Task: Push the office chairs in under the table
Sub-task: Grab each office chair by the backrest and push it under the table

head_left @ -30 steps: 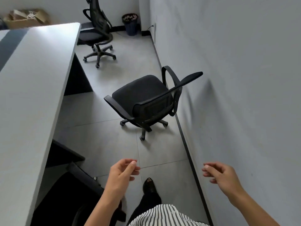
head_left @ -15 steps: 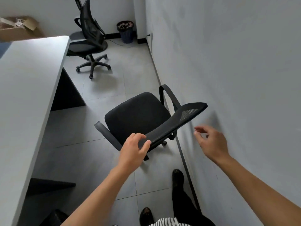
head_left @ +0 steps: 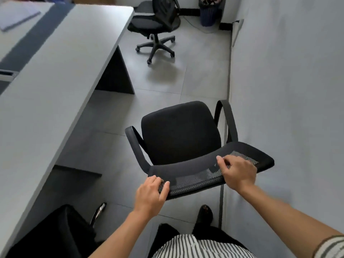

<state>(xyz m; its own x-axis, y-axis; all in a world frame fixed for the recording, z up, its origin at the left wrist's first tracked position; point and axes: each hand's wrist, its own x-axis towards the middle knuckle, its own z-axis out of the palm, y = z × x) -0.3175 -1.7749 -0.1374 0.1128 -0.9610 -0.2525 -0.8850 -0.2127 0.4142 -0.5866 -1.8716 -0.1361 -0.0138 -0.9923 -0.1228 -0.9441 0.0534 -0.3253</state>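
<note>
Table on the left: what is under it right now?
A dark support panel near the far end, a lower dark panel nearer, and what looks like a black chair tucked in closest. The tabletop covers everything deeper underneath.

Dressed in a white shirt with thin dark vertical stripes, low at six o'clock. Same striping on the short right sleeve at four o'clock, finished with a darker hem band. Bare forearms beyond that. Dark trousers just above the shirt, ending in one dark shoe.
</note>
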